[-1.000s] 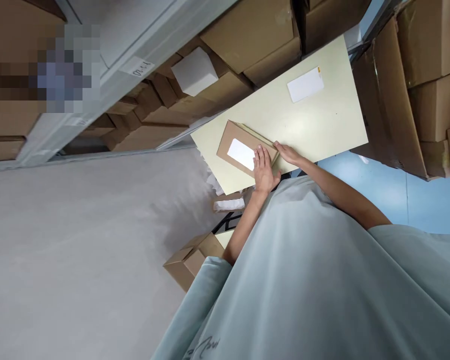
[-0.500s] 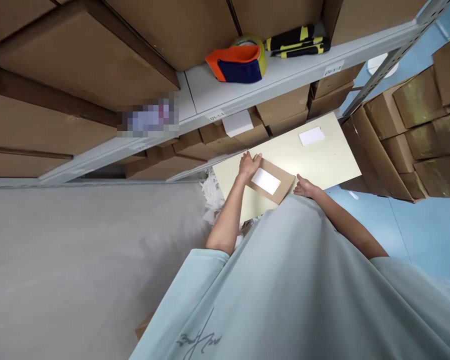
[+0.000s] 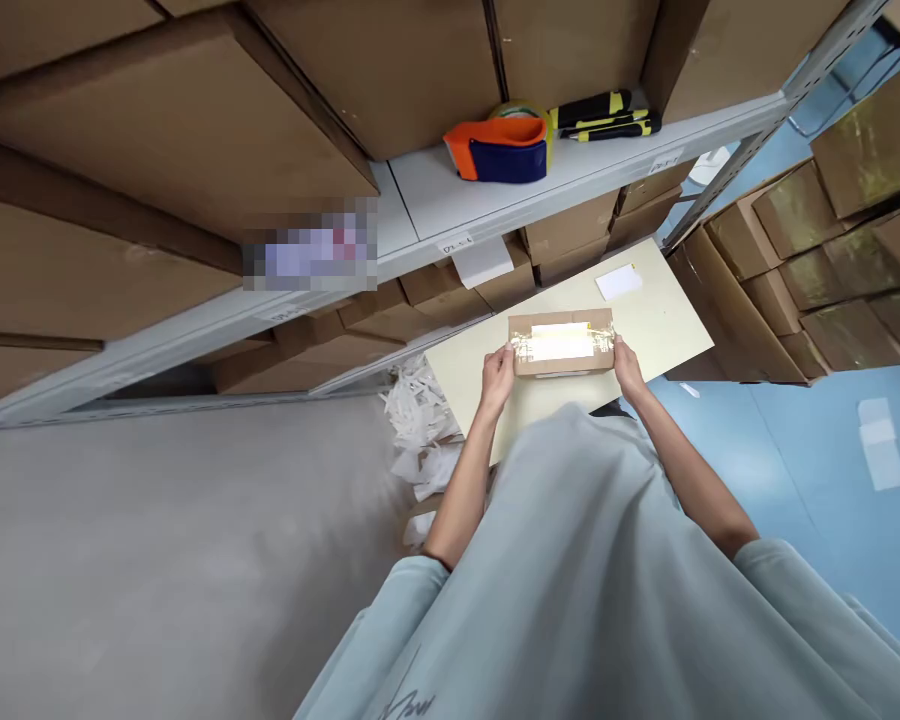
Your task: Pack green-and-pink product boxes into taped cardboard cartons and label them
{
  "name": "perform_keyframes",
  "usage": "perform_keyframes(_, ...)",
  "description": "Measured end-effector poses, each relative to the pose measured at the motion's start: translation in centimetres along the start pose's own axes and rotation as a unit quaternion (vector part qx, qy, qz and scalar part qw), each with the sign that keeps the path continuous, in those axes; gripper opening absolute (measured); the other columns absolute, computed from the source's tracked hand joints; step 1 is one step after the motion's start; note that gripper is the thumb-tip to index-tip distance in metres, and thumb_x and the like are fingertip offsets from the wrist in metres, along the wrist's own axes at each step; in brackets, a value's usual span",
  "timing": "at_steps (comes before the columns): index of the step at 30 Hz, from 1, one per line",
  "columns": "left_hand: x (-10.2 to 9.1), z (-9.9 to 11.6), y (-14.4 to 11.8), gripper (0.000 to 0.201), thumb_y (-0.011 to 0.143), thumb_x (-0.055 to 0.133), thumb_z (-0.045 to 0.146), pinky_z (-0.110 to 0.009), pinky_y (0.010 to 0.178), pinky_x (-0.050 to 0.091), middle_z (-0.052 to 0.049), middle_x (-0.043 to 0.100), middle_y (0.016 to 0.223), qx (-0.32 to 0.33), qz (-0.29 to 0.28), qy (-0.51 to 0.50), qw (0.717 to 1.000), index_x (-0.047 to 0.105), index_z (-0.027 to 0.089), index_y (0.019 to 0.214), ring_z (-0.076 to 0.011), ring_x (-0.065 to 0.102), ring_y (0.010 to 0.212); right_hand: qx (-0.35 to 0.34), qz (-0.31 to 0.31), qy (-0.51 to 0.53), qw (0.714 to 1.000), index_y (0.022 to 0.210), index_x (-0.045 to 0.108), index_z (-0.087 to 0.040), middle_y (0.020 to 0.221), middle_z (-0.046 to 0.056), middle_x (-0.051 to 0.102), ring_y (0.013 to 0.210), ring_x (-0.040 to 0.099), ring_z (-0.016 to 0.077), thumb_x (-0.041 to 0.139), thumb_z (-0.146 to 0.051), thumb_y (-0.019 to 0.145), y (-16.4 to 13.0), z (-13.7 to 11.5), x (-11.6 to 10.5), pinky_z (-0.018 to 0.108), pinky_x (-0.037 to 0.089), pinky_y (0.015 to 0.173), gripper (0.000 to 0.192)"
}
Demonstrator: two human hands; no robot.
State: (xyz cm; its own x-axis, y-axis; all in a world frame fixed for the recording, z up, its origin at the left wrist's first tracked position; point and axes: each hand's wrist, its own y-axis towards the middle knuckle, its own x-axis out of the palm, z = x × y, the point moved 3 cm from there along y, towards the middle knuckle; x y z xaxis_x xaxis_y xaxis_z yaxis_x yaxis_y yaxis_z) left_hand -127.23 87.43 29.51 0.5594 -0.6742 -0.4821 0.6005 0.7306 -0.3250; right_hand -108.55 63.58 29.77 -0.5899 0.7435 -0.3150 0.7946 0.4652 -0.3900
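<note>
Right now I have both hands on the small cardboard box [image 3: 562,343], one at each short end: my left hand [image 3: 497,377] closed on the left end, my right hand [image 3: 628,367] closed on the right end. The box sits over the far half of the pale surface [image 3: 664,325]; whether it rests there or is raised a little I cannot tell. Its top faces me, with a white label [image 3: 560,342] across the middle and shiny clear tape catching the light at both ends of that label.

Beyond the box, a loose white slip [image 3: 619,282] lies near the far edge of the surface. Above the box, on the grey shelf [image 3: 450,195], an orange and blue tape dispenser [image 3: 500,153] sits beside black and yellow knives [image 3: 604,113]. Left of the box, past the surface's edge, torn white paper scraps [image 3: 420,425] are heaped on the floor. Right of the box, stacked cartons [image 3: 780,265] stand on the blue floor.

I judge the step in hand to be handling a box that is already taped and labelled, squared up between my palms. Any next move with it calls for an even grip at both ends, so it stays level, and for keeping my fingers off the label.
</note>
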Motion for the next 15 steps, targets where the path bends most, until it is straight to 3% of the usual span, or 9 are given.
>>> perform_keyframes(3,1.3,-1.6,-2.5,0.052,0.118,0.042,0.052,-0.038,0.110,0.055,-0.011,0.073,0.098,-0.006,0.004,0.014,1.000,0.071,0.023,0.087,-0.0288,0.067,0.120,-0.060,0.015,-0.025,0.998,0.160,0.065,-0.018,0.171,0.013,0.062,0.166,0.051,0.0310,0.032,-0.084,0.108,-0.8,0.1,-0.7,0.047,0.038,0.140,0.090)
perform_keyframes(6,2.3,-3.1,-4.8,0.045,0.116,0.046,0.045,-0.038,0.102,0.057,-0.013,0.074,0.103,-0.006,-0.010,0.052,0.999,0.069,0.024,0.083,-0.0292,0.071,0.110,-0.047,-0.003,-0.072,0.996,0.152,0.069,-0.014,0.160,0.018,0.070,0.158,0.059,0.0344,0.035,-0.086,0.105,-1.4,1.3,-0.9,0.049,0.043,0.137,0.092)
perform_keyframes(10,3.6,-4.3,-6.2,0.040,0.114,0.051,0.052,-0.042,0.101,0.056,-0.017,0.081,0.118,-0.011,-0.067,0.068,0.995,0.078,0.022,0.111,-0.0340,0.077,0.110,0.020,-0.011,-0.157,0.987,0.150,0.061,-0.012,0.148,0.025,0.075,0.142,0.069,0.0375,0.044,-0.083,0.104,-1.3,2.9,-1.2,0.052,0.054,0.125,0.086)
perform_keyframes(13,4.6,-4.5,-5.6,0.057,0.108,0.058,0.069,-0.043,0.104,0.055,-0.019,0.084,0.122,-0.074,-0.104,0.042,0.991,0.076,0.020,0.130,-0.0399,0.077,0.123,0.052,-0.030,-0.166,0.984,0.153,0.054,-0.012,0.155,0.025,0.070,0.145,0.068,0.0353,0.052,-0.081,0.104,-0.4,2.8,-1.3,0.049,0.054,0.125,0.085)
perform_keyframes(15,5.0,-4.4,-4.8,0.070,0.105,0.058,0.079,-0.044,0.108,0.056,-0.021,0.084,0.128,-0.104,-0.120,0.004,0.987,0.075,0.018,0.135,-0.0404,0.077,0.129,0.054,-0.066,-0.174,0.981,0.156,0.054,-0.013,0.162,0.024,0.065,0.153,0.062,0.0342,0.045,-0.083,0.107,0.1,2.1,-1.1,0.049,0.049,0.131,0.086)
